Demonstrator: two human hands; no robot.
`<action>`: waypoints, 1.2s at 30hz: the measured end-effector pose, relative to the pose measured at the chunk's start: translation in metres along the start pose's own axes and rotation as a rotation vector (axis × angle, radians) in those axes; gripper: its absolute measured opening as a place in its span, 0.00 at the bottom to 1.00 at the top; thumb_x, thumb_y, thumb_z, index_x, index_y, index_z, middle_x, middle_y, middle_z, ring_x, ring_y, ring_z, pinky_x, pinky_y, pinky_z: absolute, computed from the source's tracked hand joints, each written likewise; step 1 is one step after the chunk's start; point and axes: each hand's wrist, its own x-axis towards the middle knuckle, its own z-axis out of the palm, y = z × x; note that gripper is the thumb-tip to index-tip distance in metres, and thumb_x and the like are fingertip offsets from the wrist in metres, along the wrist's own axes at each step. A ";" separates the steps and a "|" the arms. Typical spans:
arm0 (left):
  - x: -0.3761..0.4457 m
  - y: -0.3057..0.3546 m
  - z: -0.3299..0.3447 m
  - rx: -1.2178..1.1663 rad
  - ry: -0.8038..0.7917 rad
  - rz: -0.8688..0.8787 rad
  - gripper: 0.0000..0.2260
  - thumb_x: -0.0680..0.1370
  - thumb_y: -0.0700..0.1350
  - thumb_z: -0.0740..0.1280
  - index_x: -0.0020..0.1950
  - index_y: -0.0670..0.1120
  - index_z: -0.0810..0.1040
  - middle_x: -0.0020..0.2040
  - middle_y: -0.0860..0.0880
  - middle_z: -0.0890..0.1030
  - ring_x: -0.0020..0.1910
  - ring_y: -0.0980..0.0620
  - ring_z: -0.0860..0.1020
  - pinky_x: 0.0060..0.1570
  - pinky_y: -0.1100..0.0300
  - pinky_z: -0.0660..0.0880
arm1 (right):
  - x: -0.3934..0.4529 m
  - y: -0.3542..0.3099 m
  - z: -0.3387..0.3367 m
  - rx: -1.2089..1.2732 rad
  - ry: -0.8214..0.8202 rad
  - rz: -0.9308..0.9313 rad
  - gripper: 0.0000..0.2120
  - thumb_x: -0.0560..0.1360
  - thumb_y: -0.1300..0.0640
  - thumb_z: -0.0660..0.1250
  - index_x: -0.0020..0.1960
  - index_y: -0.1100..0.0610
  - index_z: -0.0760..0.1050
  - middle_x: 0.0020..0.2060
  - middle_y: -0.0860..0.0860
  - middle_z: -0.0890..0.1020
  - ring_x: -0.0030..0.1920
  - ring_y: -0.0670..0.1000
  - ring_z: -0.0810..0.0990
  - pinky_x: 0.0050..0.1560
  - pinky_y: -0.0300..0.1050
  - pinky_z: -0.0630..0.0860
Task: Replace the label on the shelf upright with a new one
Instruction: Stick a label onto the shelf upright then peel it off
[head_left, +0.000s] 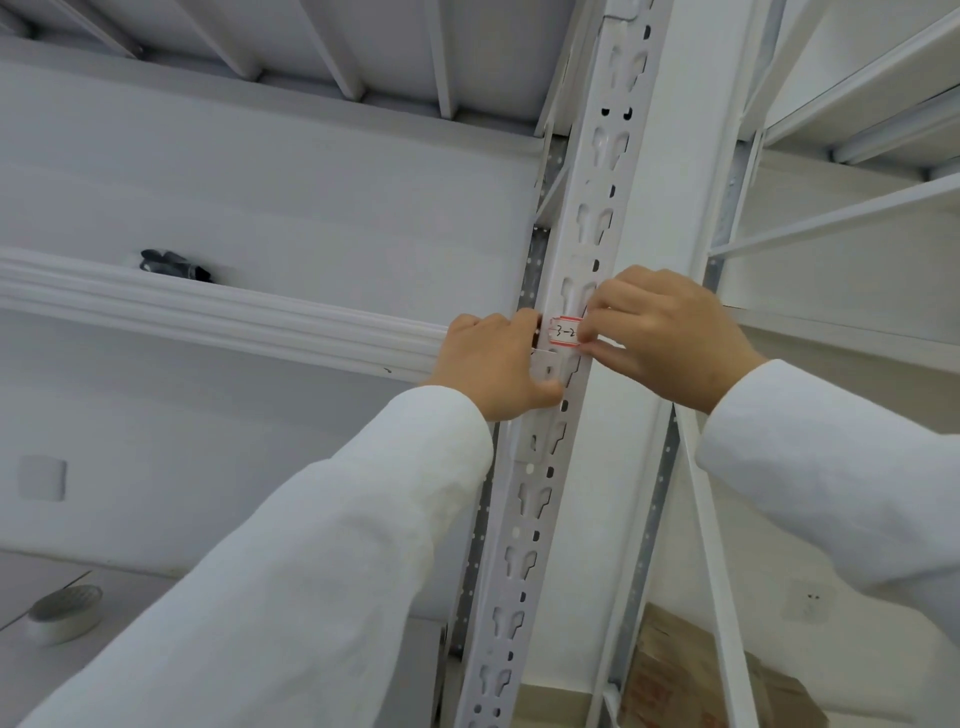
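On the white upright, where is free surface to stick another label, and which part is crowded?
The white slotted metal upright is bare above the red-bordered white label, and below the left hand. Around the label it is crowded: the left hand grips its left side, the right hand pinches its right end.

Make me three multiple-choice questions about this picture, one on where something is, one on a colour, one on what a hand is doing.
1. Where is the label?
A. on the shelf upright
B. on the cardboard box
C. on the roll of tape

2. What colour is the label's border?
A. blue
B. red
C. green

3. What is the right hand doing?
A. hanging idle
B. gripping the box
C. pinching the label's right edge

Answers: 1 A, it sits on the slotted post between both hands. 2 B, red lines frame the handwriting. 3 C, thumb and fingers meet at that edge, while the left hand grips the post.
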 end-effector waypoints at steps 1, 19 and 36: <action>0.001 0.000 0.000 0.001 0.002 0.003 0.16 0.72 0.57 0.64 0.48 0.50 0.62 0.40 0.51 0.72 0.43 0.48 0.70 0.52 0.57 0.61 | 0.001 0.001 0.000 -0.010 -0.001 -0.006 0.11 0.76 0.53 0.61 0.40 0.56 0.78 0.38 0.53 0.80 0.38 0.57 0.78 0.32 0.49 0.73; 0.000 -0.001 0.000 0.010 0.018 0.004 0.17 0.72 0.57 0.64 0.52 0.47 0.67 0.42 0.50 0.74 0.43 0.47 0.71 0.53 0.56 0.62 | 0.008 -0.003 -0.005 -0.063 -0.021 0.006 0.11 0.76 0.55 0.57 0.40 0.58 0.74 0.35 0.55 0.77 0.34 0.56 0.73 0.34 0.48 0.68; -0.001 0.000 0.000 0.002 0.008 -0.013 0.16 0.71 0.56 0.64 0.50 0.49 0.64 0.43 0.50 0.74 0.44 0.47 0.72 0.52 0.57 0.61 | 0.005 -0.043 -0.013 0.849 -0.075 1.363 0.15 0.68 0.45 0.70 0.32 0.57 0.79 0.25 0.49 0.74 0.31 0.51 0.71 0.40 0.48 0.73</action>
